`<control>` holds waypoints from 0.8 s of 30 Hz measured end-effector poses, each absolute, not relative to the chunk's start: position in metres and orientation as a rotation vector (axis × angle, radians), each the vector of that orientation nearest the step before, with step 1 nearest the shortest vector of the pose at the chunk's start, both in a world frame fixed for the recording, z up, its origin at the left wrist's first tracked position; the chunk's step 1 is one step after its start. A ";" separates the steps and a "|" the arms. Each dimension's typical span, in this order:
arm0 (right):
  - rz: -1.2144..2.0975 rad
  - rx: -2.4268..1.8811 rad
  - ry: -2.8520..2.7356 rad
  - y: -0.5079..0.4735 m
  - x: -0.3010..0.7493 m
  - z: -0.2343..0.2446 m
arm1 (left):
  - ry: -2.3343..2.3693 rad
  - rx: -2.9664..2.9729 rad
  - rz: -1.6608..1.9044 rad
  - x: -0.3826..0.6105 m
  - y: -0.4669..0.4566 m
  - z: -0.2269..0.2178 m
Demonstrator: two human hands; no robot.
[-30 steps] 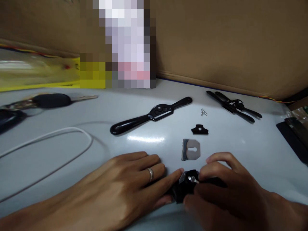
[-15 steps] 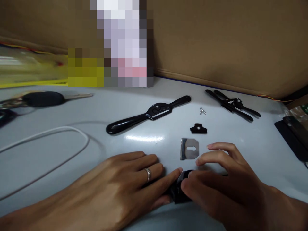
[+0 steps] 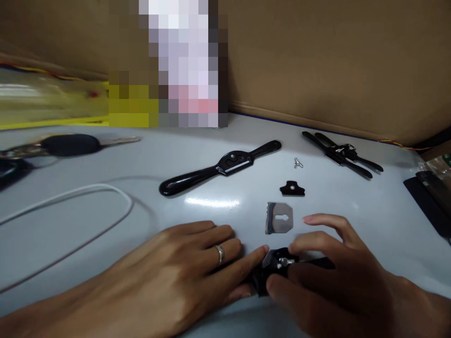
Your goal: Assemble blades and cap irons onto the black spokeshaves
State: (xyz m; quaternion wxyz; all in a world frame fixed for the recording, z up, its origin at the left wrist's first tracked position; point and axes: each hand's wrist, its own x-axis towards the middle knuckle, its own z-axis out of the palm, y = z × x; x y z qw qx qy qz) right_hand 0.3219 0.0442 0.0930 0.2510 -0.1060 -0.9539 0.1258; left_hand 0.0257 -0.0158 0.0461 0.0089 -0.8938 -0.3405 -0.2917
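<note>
A black spokeshave [image 3: 262, 281] lies on the table near the front, with a silver wing screw [image 3: 283, 263] showing on top. My left hand [image 3: 183, 277], a ring on one finger, grips its left side between thumb and index finger. My right hand [image 3: 327, 277] is closed about its right side, thumb and index finger beside the screw, the other fingers raised. Just beyond lie a steel blade [image 3: 282, 226] with a keyhole slot, a black cap plate [image 3: 292, 191] and a loose wing screw [image 3: 298, 163]. My fingers cover much of the spokeshave.
A bare spokeshave body [image 3: 190, 179] lies at mid-table. More spokeshaves [image 3: 340, 155] rest at the back right. Keys [image 3: 72, 144] and a white cable [image 3: 105, 185] are on the left. Dark flat pieces [image 3: 428, 204] sit at the right edge. A cardboard wall [image 3: 334, 61] stands behind.
My right index finger and thumb have shifted off the top of the spokeshave, and its wing screw now shows. My left hand stays in place on it.
</note>
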 end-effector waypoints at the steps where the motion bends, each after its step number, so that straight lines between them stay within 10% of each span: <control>1: 0.287 -0.334 -2.584 0.042 0.320 0.094 | -1.040 -2.818 -0.876 0.024 -0.015 0.047; 24: 0.232 -0.498 -2.635 0.034 0.309 0.092 | -0.969 -2.818 -0.877 0.022 -0.014 0.045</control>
